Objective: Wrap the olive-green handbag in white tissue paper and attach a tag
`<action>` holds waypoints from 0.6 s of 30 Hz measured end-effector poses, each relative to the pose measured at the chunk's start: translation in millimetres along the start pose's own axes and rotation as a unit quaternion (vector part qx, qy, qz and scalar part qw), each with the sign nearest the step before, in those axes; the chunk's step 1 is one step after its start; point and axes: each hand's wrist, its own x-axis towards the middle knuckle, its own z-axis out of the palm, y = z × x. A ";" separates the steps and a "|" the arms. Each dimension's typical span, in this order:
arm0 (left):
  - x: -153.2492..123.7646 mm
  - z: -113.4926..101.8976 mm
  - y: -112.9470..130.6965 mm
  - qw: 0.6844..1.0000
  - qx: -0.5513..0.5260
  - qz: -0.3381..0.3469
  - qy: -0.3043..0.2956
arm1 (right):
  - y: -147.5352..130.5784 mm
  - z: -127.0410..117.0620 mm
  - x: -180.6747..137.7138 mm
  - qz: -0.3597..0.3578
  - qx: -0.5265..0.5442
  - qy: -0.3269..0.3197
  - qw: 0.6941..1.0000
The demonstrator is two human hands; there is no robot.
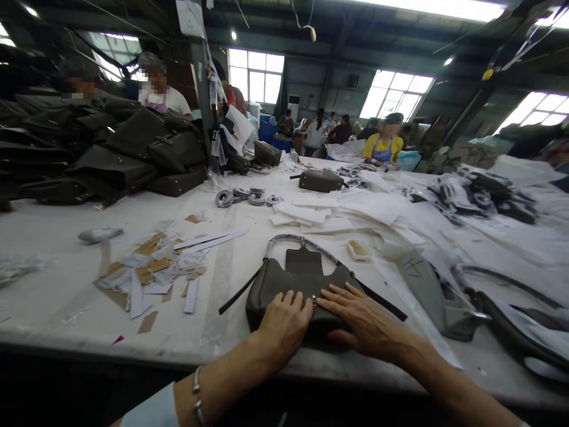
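Both hands lie flat on the bag, palms down and fingers spread, pressing rather than grasping. The left hand covers the near left part of the bag; the right hand covers the near right part, its fingers pointing toward the left hand, the two nearly touching at the bag's middle. A ring shows where the hands meet.

The bag is olive-grey and lies flat on the table, close to its near edge. Its flap tab points away from the person, with a small metal clasp at the top. A strap arcs behind the bag, and a dark strap end runs out to the left of it, another to the right.

Just behind and right of the bag sits a small tray. Left of the bag lies a scatter of paper and card scraps. Right of the bag lie grey cloth pieces and further bags. Well behind the bag stands a second olive bag, with a pile of dark bags far behind and left. Other people work beyond the bag, at the table's far side.
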 end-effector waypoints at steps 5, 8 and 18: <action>-20.5 42.8 -6.0 0.992 0.048 0.040 0.110 | 4.9 9.1 -10.8 -0.015 0.032 -0.034 0.999; -30.3 53.7 -10.9 0.984 0.065 0.063 0.152 | 11.1 9.6 -14.2 -0.028 0.045 -0.052 0.997; -11.5 12.4 -16.5 0.994 0.064 0.059 0.061 | 31.4 15.8 -12.5 -0.100 0.013 0.059 0.993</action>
